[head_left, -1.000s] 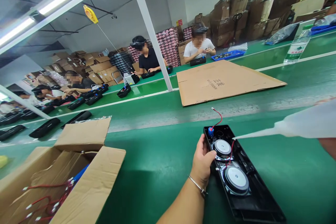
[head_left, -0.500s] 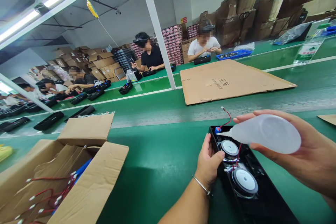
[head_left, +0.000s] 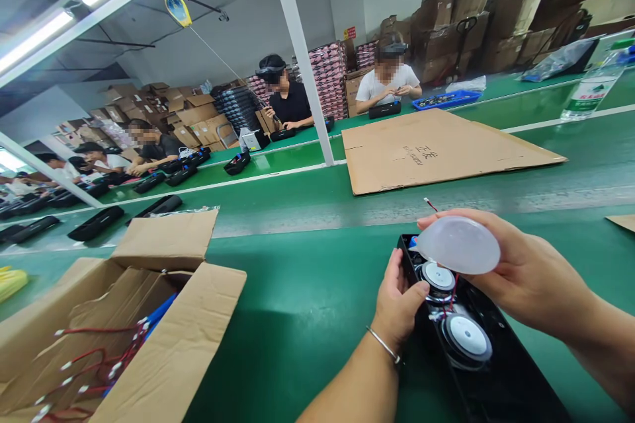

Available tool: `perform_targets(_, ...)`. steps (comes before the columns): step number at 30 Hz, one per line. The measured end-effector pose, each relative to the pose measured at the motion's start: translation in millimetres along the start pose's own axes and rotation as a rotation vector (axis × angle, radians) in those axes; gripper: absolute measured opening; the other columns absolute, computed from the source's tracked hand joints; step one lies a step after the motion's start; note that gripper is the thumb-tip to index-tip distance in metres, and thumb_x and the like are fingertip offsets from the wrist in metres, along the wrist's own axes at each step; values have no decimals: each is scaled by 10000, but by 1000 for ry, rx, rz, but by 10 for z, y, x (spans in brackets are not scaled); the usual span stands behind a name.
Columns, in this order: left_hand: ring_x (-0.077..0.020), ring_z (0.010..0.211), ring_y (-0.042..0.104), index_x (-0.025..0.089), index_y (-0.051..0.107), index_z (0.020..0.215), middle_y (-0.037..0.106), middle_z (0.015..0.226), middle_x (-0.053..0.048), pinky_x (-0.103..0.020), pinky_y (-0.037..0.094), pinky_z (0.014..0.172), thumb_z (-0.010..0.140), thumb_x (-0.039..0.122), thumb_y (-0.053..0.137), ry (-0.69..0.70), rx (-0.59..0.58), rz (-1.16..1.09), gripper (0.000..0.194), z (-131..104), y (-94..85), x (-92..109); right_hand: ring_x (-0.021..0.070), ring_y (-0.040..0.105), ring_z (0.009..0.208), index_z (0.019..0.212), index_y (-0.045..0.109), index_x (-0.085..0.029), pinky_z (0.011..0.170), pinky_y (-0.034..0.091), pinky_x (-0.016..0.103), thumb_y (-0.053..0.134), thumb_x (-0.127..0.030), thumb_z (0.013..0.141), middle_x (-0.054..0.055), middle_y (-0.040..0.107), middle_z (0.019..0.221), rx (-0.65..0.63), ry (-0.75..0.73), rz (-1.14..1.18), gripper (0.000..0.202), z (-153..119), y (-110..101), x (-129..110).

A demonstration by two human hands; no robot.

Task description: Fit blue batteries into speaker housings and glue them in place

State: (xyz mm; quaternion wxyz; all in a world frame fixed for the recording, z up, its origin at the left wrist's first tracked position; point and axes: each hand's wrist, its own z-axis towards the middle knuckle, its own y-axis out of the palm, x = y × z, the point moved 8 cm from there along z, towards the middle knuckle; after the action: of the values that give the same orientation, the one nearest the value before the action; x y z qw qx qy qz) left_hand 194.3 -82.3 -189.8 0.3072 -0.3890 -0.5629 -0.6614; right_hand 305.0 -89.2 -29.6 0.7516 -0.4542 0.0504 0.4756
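Ideally, the left hand (head_left: pixel 397 301), gripping the black casing (head_left: pixel 516 373), steadies it while the right hand (head_left: pixel 536 271), clasping the bottle (head_left: pixel 459 244), presses lightly.

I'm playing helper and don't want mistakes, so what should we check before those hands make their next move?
1. Left hand holding the black case by its side: ok.
2. Right hand gripping the white bottle: ok.
3. Both round speakers sitting inside the case: ok.
4. Bottle's tip touching the blue part: cannot tell; it's close, but contact isn't clear.
5. Red wire with the white plug in full view: not ok; the bottle hides some.
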Motion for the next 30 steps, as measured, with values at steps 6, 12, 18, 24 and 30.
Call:
perform_targets(6, -219, 1318, 268, 196, 280, 1371, 293, 1434, -84, -359, 220, 1105, 726, 189, 637, -1, 2, 17, 737, 0, -5, 10, 195, 560, 988, 1208, 415, -308, 769, 511, 318, 470, -410, 836, -47, 560, 1126, -8, -1, -29, 390, 7, 7, -13)
perform_targets(12, -268, 1322, 247, 217, 334, 1346, 300, 1432, -78, -390, 212, 1103, 685, 259, 682, -9, 19, 28, 748, 3, -22, 6, 153, 570, 959, 1188, 433, -304, 676, 532, 236, 466, -379, 841, -60, 561, 1119, -18, -2, -19, 357, 34, 21, -55)
perform_targets(18, -302, 1317, 245, 221, 369, 1326, 319, 1421, -93, -418, 197, 1103, 630, 286, 723, -25, 41, 14, 783, -1, -28, 17, 161, 577, 944, 1182, 445, -299, 696, 527, 249, 461, -384, 838, -50, 568, 1107, -6, -13, -34, 354, 42, 26, -65)
perform_targets(24, -286, 1313, 260, 205, 373, 1321, 315, 1421, -98, -400, 220, 1095, 646, 277, 706, -30, 42, 19, 755, -4, -11, 28, 162, 571, 957, 1182, 437, -295, 713, 519, 250, 458, -366, 847, -33, 567, 1116, -31, 10, -35, 343, 53, 41, -61)
perform_targets(30, -295, 1309, 267, 194, 390, 1309, 340, 1407, -100, -398, 228, 1089, 625, 269, 711, -36, 61, 8, 760, -4, -15, 33, 125, 564, 964, 1185, 440, -277, 672, 508, 173, 461, -325, 850, -27, 558, 1131, -42, 10, -18, 339, 20, 35, -63)
